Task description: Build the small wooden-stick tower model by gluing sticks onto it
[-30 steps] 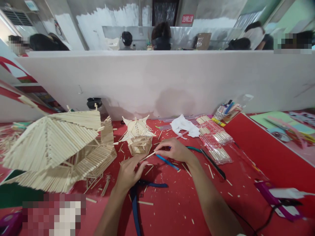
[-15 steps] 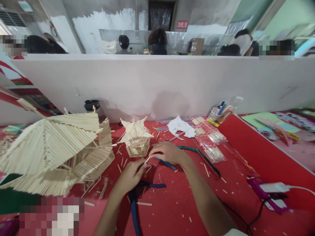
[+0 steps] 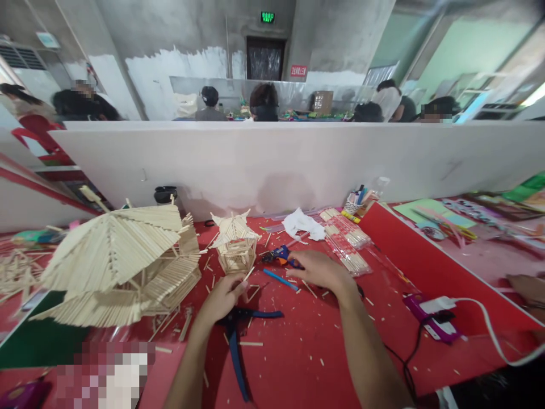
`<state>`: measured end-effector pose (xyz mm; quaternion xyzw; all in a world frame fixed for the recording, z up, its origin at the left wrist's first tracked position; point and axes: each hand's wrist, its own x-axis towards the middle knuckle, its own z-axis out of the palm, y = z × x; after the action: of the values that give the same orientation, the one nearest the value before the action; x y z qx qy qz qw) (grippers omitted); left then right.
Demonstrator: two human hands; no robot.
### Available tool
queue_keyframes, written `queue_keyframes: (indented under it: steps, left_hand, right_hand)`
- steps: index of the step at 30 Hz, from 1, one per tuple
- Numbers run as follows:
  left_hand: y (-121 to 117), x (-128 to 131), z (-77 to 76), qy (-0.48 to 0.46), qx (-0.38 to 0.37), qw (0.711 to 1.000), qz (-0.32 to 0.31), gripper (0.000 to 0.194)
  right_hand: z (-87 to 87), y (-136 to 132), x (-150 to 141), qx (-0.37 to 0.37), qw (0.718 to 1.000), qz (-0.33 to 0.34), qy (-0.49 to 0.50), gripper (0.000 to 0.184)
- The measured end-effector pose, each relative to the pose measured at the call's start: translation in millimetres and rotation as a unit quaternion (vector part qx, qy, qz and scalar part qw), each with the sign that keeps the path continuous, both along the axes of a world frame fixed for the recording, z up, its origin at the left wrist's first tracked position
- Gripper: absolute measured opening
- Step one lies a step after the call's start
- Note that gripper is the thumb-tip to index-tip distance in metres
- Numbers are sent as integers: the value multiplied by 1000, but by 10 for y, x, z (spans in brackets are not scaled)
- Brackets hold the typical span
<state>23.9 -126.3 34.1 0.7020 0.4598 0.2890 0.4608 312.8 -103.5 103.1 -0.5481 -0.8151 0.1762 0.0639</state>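
Observation:
My left hand [image 3: 223, 298] pinches a short thin wooden stick [image 3: 249, 274] between thumb and fingers, just in front of a small wooden-stick pavilion [image 3: 236, 250] with a pointed roof. To its right, my right hand [image 3: 321, 270] is closed over the handles of pliers [image 3: 280, 254] with a blue and orange head, jaws pointing left. Its palm hides most of the handles. Between the hands lies a blue pen-like rod [image 3: 281, 279]. Below my left hand rests a larger blue-handled cutter [image 3: 234, 341], handles spread. A big wooden-stick pavilion model [image 3: 114, 250] stands at left.
Stick offcuts litter the red table [image 3: 298, 358]. Packs of sticks [image 3: 349, 244], a crumpled white tissue [image 3: 303, 225] and a pen holder [image 3: 354, 205] stand toward the back. A purple power strip [image 3: 434, 324] with cables is at right, beside a red divider [image 3: 409, 255]. People sit beyond the white partition [image 3: 276, 150].
My right hand has left the stick and moved right onto the pliers, whose head now shows. My left hand keeps the stick. The camera view has tilted up and shifted.

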Motion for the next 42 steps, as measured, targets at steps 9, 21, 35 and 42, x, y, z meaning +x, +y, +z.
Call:
queue_keyframes:
  steps: [9, 21, 35, 42]
  left_hand:
    - [-4, -154, 19, 0, 16, 1000, 17, 33]
    - [-60, -170, 93, -51, 52, 997, 37, 39]
    - [-115, 34, 170, -144, 11, 988, 62, 38]
    - [-85, 208, 76, -159, -47, 985, 46, 45]
  right_hand:
    - [-843, -1375, -1368, 6, 998, 45, 46, 114]
    - [-893, -1161, -1058, 89, 994, -2, 58, 52]
    - [-910, -756, -750, -51, 907, -27, 417, 55]
    - [-808, -719, -842, -50, 886, 24, 460, 50]
